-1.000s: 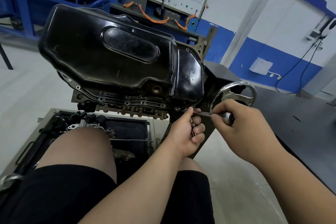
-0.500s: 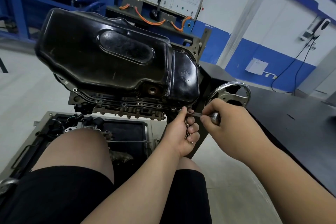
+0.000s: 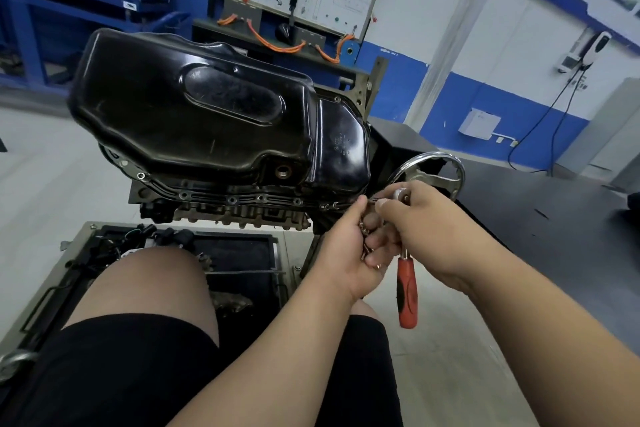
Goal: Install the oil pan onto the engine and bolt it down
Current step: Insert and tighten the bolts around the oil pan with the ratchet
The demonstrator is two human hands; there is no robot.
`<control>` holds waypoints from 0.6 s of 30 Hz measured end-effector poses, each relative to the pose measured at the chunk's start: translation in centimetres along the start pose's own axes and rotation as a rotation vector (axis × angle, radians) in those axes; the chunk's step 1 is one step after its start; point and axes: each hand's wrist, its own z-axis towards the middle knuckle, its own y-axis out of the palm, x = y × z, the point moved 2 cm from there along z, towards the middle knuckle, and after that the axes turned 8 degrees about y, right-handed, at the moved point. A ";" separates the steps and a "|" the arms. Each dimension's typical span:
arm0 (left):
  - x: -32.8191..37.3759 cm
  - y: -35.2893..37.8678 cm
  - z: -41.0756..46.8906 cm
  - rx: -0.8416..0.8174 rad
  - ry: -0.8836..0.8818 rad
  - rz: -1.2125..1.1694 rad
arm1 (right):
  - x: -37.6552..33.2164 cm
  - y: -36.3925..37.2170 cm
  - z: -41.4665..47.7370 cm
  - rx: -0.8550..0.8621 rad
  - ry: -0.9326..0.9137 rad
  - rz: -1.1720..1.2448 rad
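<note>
The black oil pan sits on the upturned engine, its flange lined with several bolts along the near edge. My left hand is closed on several loose bolts and its fingertips touch the bolt at the flange's right corner. My right hand grips the head of a ratchet whose red handle hangs down below my fingers. The ratchet's extension points left at that corner bolt, mostly hidden by my fingers.
A chrome handwheel of the engine stand sits just behind my hands. A parts tray lies on the floor under the engine. My knees are in front of it. A dark table runs along the right.
My right hand has shifted on the ratchet, and its red handle now hangs down in view. Both hands stay at the pan's right corner bolt.
</note>
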 end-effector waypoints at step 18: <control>0.6 1.6 -1.5 0.053 0.025 -0.083 | -2.1 -1.4 -0.9 0.220 -0.128 -1.004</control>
